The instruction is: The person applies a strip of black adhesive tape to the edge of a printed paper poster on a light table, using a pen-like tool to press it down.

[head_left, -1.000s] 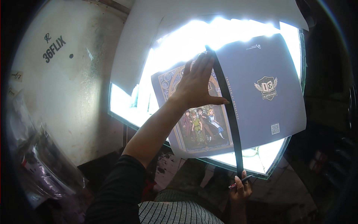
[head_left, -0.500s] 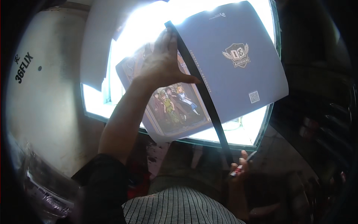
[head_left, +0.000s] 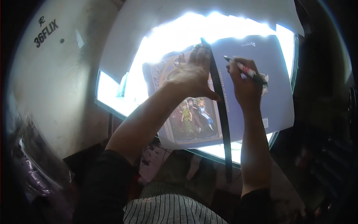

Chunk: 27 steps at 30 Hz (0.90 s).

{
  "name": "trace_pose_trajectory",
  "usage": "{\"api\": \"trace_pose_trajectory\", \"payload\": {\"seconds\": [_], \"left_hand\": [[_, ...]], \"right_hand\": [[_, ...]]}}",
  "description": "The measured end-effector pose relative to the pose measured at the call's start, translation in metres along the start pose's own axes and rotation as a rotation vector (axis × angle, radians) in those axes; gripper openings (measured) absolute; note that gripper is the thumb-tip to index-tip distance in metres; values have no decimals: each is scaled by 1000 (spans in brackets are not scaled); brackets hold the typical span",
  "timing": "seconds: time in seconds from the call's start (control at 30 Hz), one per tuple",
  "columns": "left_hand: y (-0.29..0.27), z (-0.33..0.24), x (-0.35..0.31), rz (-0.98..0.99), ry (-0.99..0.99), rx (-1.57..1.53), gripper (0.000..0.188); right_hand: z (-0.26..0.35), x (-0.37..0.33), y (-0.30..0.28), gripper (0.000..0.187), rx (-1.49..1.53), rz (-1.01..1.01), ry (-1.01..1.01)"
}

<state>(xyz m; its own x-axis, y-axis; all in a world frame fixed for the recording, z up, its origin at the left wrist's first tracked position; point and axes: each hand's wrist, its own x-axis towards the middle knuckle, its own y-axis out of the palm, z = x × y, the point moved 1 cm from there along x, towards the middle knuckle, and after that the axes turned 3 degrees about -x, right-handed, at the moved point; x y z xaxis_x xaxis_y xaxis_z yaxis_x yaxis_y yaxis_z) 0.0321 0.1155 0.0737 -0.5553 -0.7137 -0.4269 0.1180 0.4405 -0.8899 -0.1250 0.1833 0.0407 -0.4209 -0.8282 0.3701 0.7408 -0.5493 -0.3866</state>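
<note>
A printed cover sheet (head_left: 278,97) lies on a brightly lit glass-topped table, plain blue-violet on the right and with a framed picture of cartoon figures on the left. Across its spine line runs a long black ruler (head_left: 224,123), its lower end past the table's near edge. My left hand (head_left: 192,76) lies flat with fingers spread, over the picture side and against the ruler. Above the plain half, my right hand (head_left: 246,84) grips a slim white-and-red pen-like tool (head_left: 245,70). Its dark pointed tip faces up and left, a little right of the ruler.
The lit table's glass edge (head_left: 112,109) shows at the left. Large pale sheets (head_left: 125,41) overlap its far left and top. A white panel (head_left: 59,86) with dark lettering stands on the left, with crumpled clear plastic wrap (head_left: 41,168) below it.
My right hand has risen with the pen-like tool from the ruler's lower end to above the sheet. In the picture, sheet, ruler and left hand have shifted right and down, the ruler standing more upright.
</note>
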Motion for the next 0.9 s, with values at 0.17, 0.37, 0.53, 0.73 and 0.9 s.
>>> {"api": "trace_pose_trajectory", "payload": {"seconds": [0.17,0.37,0.53,0.73,0.9], "left_hand": [[-11,2,-6,30,-12,8,146],[-10,7,-5,2,37,-26,145],[-11,11,-6,-4,33,-27,144],[-9,4,-4,23,41,-16,145],[-13,3,1,187,-43,-16,148]], "right_hand": [[-13,42,51,16,51,156,79],[-18,51,66,19,-77,185,-57],[-12,53,70,19,-54,192,60],[-19,34,47,16,-201,252,-136],[6,-39,-4,11,75,250,277]]}}
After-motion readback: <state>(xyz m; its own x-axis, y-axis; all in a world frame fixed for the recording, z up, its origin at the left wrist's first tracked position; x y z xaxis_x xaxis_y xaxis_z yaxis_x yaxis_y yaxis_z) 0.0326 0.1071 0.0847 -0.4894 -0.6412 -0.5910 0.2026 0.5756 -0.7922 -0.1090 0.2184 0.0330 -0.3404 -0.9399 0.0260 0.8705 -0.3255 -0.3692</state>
